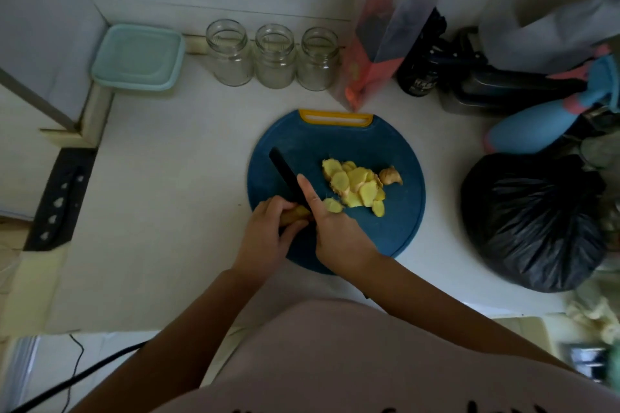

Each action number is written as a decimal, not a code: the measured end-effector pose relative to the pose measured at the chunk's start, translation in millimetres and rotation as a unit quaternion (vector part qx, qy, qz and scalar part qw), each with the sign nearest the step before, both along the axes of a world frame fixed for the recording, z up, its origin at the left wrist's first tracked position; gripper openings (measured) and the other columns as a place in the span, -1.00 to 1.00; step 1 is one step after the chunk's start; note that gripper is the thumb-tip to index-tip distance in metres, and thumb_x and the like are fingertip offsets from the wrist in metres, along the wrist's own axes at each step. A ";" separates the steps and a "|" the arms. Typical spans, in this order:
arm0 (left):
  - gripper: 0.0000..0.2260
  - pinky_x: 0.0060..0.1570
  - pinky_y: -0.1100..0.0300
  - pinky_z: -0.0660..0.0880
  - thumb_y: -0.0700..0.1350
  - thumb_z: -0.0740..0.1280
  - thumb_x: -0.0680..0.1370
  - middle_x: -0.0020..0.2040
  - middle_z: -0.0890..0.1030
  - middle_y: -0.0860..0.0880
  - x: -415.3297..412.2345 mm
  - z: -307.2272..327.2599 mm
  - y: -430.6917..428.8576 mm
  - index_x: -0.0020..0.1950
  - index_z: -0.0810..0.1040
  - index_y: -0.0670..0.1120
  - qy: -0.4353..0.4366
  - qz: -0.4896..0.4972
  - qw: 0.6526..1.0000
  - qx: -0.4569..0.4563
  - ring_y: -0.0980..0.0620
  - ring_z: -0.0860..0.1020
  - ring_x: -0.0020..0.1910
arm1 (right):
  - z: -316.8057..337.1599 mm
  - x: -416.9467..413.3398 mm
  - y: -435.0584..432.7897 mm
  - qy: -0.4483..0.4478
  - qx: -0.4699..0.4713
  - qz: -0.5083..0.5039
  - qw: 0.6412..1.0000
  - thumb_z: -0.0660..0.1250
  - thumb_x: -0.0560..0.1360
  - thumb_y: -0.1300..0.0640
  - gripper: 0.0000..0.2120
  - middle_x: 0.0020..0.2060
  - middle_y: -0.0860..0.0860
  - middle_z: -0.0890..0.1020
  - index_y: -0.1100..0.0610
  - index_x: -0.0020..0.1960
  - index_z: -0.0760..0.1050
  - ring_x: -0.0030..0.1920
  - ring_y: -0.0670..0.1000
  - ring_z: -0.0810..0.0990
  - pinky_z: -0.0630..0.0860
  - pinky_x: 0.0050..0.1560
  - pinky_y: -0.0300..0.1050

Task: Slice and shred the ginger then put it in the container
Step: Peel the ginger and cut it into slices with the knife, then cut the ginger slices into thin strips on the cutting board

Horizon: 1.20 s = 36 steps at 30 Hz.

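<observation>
Gripping the ginger [295, 212] with our left hand [266, 236] on the board [335, 141]; our right hand [335, 231] holds the knife [283, 168], forefinger along its spine, slices [355, 184] alongside.

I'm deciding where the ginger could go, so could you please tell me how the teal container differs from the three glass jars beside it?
The teal container is square and low; the glass jars are round, taller and clear. The teal container has its lid on; the glass jars stand open, without lids. Both sit at the back of the counter, beyond the cutting board.
</observation>
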<state>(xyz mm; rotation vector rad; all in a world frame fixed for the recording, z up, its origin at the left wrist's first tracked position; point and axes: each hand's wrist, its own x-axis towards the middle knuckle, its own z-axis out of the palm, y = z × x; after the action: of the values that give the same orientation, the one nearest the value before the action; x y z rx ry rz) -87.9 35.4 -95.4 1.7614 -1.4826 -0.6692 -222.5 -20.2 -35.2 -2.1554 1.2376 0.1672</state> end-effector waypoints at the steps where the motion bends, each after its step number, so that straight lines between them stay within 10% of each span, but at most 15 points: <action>1: -0.83 -0.17 0.38 0.32 -0.14 0.43 0.49 -0.09 0.53 -0.01 -1.3 1.3 -0.9 0.01 0.50 -0.14 -0.002 0.011 1.000 0.005 0.10 0.43 -0.12 | 0.4 -0.2 1.7 0.006 -0.004 -0.006 1.000 0.19 0.52 0.35 -0.01 -0.38 0.01 0.39 -0.29 0.27 -0.59 -0.39 0.03 0.45 0.48 -0.32 -0.02; 21: -0.74 -0.09 0.23 0.36 -0.13 0.35 0.55 0.02 0.61 -0.24 11.1 22.0 -25.8 0.12 0.49 -0.31 0.043 0.259 0.964 0.029 -0.13 0.56 -0.02 | 6.4 -34.2 16.3 0.012 0.005 -0.124 0.992 0.17 0.48 0.36 -0.02 -0.28 0.09 0.50 -0.28 0.47 -0.44 -0.30 0.09 0.47 0.48 -0.22 -0.01; 28: -0.74 0.00 0.17 0.48 -0.20 0.49 0.43 -0.02 0.61 -0.03 8.8 28.4 -28.0 0.07 0.52 -0.16 0.038 0.089 0.995 -0.007 0.02 0.57 -0.03 | 8.4 -50.5 -5.3 -0.147 0.043 -0.135 0.979 0.18 0.57 0.32 -0.24 0.22 0.18 0.51 -0.10 0.58 -0.14 -0.04 0.12 0.54 0.50 -0.06 -0.16; 36: -0.68 0.00 0.25 0.43 -0.23 0.53 0.37 0.01 0.57 0.01 11.1 19.9 -2.1 0.07 0.54 -0.09 -0.023 0.015 1.000 0.000 0.09 0.52 -0.01 | 38.9 -63.5 -21.6 -0.233 0.053 -0.200 0.950 0.21 0.58 0.27 -0.44 -0.18 -0.05 0.50 -0.10 0.49 0.17 -0.47 -0.14 0.49 0.40 -0.53 -0.34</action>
<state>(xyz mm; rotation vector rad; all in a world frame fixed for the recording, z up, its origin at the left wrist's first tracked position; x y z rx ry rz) -76.8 33.3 -75.6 1.8064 -1.4836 -0.6185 -286.0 -41.8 3.6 -1.6727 1.3071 -0.4160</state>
